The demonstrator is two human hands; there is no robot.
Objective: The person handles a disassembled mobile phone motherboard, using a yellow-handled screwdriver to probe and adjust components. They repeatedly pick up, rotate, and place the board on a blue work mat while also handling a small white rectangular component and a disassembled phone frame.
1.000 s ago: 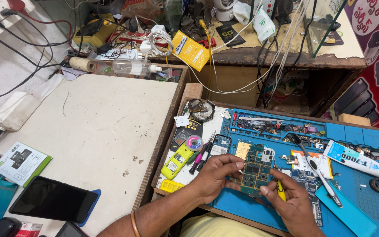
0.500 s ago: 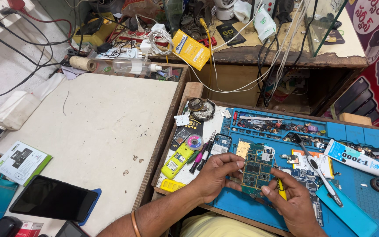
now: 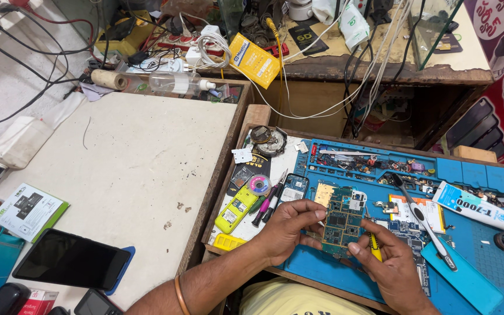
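Note:
A green phone circuit board (image 3: 344, 220) lies tilted on the blue work mat (image 3: 491, 245). My left hand (image 3: 287, 228) grips the board's left edge with thumb and fingers. My right hand (image 3: 389, 265) holds a yellow-handled tool (image 3: 374, 245), its tip at the board's right edge, while the thumb presses the board's lower corner. A bangle sits on my left forearm.
On the mat lie a white glue tube (image 3: 475, 205), a black-handled brush (image 3: 421, 220), a yellow keypad phone (image 3: 235, 209), screwdrivers (image 3: 266, 203) and small parts. To the left, a white table (image 3: 118, 169) carries a black phone (image 3: 72, 258) and a booklet (image 3: 27, 211). Cables clutter the shelf behind.
My hands and the board have barely moved; the right hand shifted slightly toward the board's lower right edge with the tool.

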